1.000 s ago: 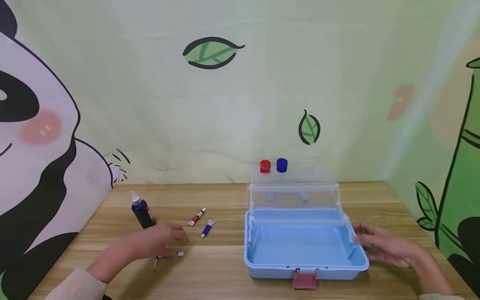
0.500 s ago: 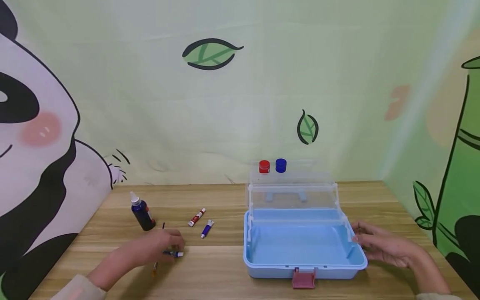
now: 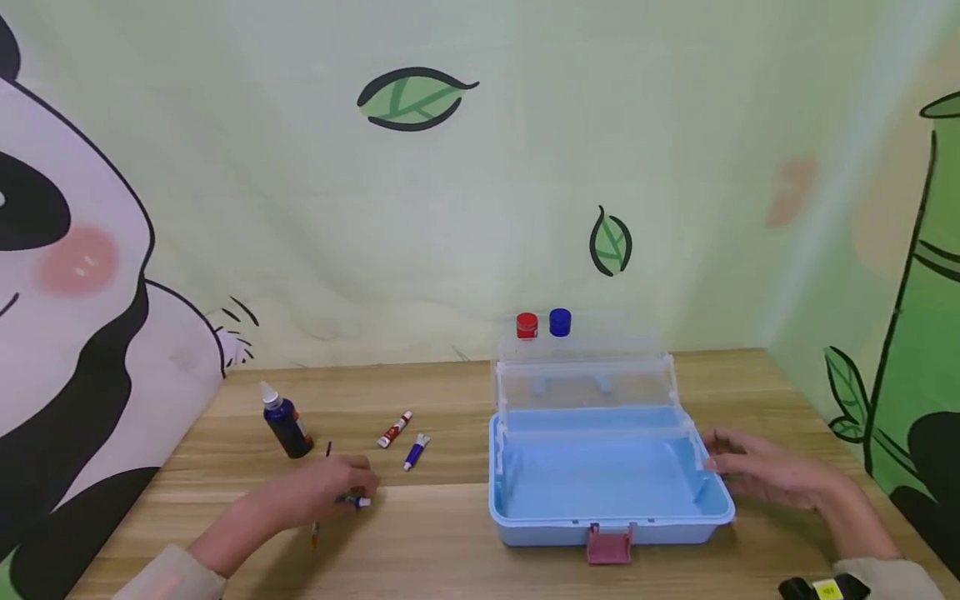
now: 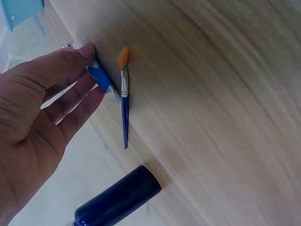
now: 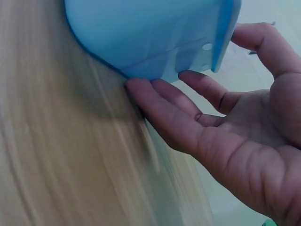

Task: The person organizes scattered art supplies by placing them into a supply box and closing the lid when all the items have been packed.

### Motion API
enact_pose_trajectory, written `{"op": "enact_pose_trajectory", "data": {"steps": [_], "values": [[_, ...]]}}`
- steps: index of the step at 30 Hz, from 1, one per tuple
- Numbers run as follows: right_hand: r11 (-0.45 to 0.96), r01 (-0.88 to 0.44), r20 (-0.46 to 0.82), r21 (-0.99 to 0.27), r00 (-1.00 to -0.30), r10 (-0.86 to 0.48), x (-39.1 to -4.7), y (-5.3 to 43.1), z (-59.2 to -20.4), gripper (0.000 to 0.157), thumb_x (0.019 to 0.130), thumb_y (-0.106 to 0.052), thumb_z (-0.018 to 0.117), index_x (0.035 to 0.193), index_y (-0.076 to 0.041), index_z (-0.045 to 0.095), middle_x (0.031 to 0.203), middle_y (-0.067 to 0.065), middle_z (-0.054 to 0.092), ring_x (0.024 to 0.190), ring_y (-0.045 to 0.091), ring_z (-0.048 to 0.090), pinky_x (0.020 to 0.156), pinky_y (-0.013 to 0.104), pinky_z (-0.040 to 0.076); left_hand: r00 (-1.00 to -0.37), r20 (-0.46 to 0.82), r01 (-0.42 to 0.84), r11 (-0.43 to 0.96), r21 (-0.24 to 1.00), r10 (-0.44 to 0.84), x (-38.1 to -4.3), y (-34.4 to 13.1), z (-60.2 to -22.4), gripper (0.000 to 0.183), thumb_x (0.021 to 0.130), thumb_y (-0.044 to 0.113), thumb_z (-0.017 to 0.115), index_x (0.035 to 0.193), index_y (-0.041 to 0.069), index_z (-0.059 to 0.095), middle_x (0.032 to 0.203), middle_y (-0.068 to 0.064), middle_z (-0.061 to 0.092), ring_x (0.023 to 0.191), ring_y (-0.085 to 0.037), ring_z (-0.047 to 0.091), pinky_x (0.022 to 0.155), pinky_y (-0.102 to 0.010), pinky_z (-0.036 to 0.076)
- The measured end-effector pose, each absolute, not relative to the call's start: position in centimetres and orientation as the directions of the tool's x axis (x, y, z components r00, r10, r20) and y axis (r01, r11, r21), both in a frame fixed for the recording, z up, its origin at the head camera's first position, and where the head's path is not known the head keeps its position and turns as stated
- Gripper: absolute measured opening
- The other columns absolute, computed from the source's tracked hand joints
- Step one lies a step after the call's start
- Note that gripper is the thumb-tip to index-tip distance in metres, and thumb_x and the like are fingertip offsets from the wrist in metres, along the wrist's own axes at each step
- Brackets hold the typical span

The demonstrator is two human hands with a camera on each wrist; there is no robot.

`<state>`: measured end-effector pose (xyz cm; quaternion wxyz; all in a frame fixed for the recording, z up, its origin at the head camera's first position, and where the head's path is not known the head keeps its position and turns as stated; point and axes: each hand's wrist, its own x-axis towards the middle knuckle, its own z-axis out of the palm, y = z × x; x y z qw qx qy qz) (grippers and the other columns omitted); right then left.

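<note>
My left hand (image 3: pixel 330 487) pinches a small blue paint tube (image 4: pixel 99 76) between thumb and fingers, low over the table. Close beside the tube lies a thin paintbrush (image 4: pixel 124 96) with orange bristles and a blue handle, partly hidden by the hand in the head view. On the right stands a light-blue storage box (image 3: pixel 600 492) with its clear lid and trays folded back. My right hand (image 3: pixel 772 471) holds the box's right side, its thumb at the rim and its fingertips against the outer wall.
A dark blue bottle (image 3: pixel 287 429) with a pointed white tip stands at the left. A red-and-white paint tube (image 3: pixel 395 430) and another blue tube (image 3: pixel 417 452) lie mid-table. Red (image 3: pixel 527 326) and blue (image 3: pixel 560 322) jars sit behind the box's clear trays. A pink latch (image 3: pixel 609 546) hangs in front.
My left hand has closed on the blue tube by the paintbrush and shifted slightly right. The right hand stays at the box. The head view has tilted a little.
</note>
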<state>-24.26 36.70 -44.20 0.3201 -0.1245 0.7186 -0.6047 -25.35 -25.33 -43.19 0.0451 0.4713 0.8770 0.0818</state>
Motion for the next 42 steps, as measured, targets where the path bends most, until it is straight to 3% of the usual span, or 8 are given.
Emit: {"op": "enact_pose_trajectory", "data": {"steps": [5, 13, 18, 24, 31, 37, 42], "values": [[0.241, 0.167, -0.28, -0.956, -0.763, -0.583, -25.3, 36.1, -43.5, 0.038, 0.106, -0.012, 0.049, 0.134, 0.01, 0.035, 0.123, 0.019, 0.047, 0.114, 0.027, 0.058, 0.095, 0.045, 0.055, -0.547, 0.064, 0.827, 0.527, 0.195, 0.835, -25.2, -25.5, -43.2, 0.023, 0.084, -0.002, 0.078, 0.089, 0.017, 0.066, 0.088, 0.008, 0.059, 0.078, -0.005, 0.055, 0.067, -0.021, 0.049], [0.211, 0.196, -0.285, -0.958, -0.756, -0.589, -25.3, 36.3, -43.4, 0.045, 0.106, -0.011, 0.048, 0.138, 0.014, 0.029, 0.126, 0.022, 0.047, 0.114, 0.029, 0.06, 0.094, 0.048, 0.055, -0.601, -0.027, 0.783, 0.596, 0.179, 0.799, -25.7, -24.5, -42.2, 0.021, 0.089, -0.002, 0.074, 0.096, 0.016, 0.065, 0.093, 0.008, 0.056, 0.077, -0.003, 0.052, 0.065, -0.023, 0.05], [0.205, 0.195, -0.281, -0.959, -0.751, -0.598, -25.0, 36.7, -43.3, 0.042, 0.104, -0.009, 0.049, 0.134, 0.014, 0.031, 0.122, 0.022, 0.049, 0.113, 0.03, 0.062, 0.095, 0.049, 0.055, -0.577, 0.033, 0.812, 0.569, 0.128, 0.816, -25.9, -24.0, -41.5, 0.023, 0.087, -0.005, 0.071, 0.097, 0.014, 0.061, 0.094, 0.005, 0.054, 0.077, -0.004, 0.05, 0.064, -0.023, 0.048], [0.181, 0.21, -0.277, -0.961, -0.747, -0.604, -24.6, 37.1, -43.6, 0.039, 0.104, -0.008, 0.049, 0.133, 0.013, 0.032, 0.121, 0.019, 0.051, 0.114, 0.029, 0.062, 0.095, 0.049, 0.055, -0.568, 0.059, 0.817, 0.553, 0.163, 0.821, -26.5, -22.7, -40.7, 0.019, 0.094, -0.006, 0.064, 0.106, 0.007, 0.061, 0.1, 0.001, 0.054, 0.08, -0.007, 0.052, 0.067, -0.023, 0.05], [0.159, 0.222, -0.272, -0.962, -0.751, -0.601, -24.6, 37.1, -44.4, 0.04, 0.105, -0.008, 0.048, 0.136, 0.013, 0.032, 0.124, 0.019, 0.052, 0.115, 0.03, 0.062, 0.095, 0.05, 0.054, -0.484, 0.186, 0.873, 0.458, 0.167, 0.855, -27.3, -20.9, -40.7, 0.017, 0.096, -0.005, 0.064, 0.109, 0.006, 0.063, 0.104, -0.002, 0.059, 0.086, -0.008, 0.058, 0.072, -0.025, 0.054], [0.179, 0.231, -0.292, -0.956, -0.771, -0.566, -24.5, 36.7, -44.3, 0.047, 0.105, -0.01, 0.05, 0.138, 0.015, 0.028, 0.127, 0.02, 0.05, 0.114, 0.03, 0.062, 0.094, 0.05, 0.055, -0.493, 0.177, 0.869, 0.47, 0.155, 0.852, -27.5, -19.7, -40.3, 0.019, 0.097, -0.003, 0.064, 0.114, 0.007, 0.065, 0.11, -0.002, 0.062, 0.098, -0.011, 0.065, 0.082, -0.027, 0.057], [0.189, 0.229, -0.296, -0.955, -0.762, -0.576, -24.4, 37.0, -44.1, 0.052, 0.106, -0.011, 0.047, 0.141, 0.018, 0.021, 0.129, 0.021, 0.047, 0.114, 0.028, 0.06, 0.094, 0.049, 0.055, -0.498, 0.174, 0.866, 0.473, 0.163, 0.85, -27.2, -19.5, -39.8, 0.018, 0.098, -0.002, 0.063, 0.113, 0.006, 0.066, 0.11, -0.001, 0.062, 0.098, -0.011, 0.065, 0.081, -0.027, 0.057]]}}
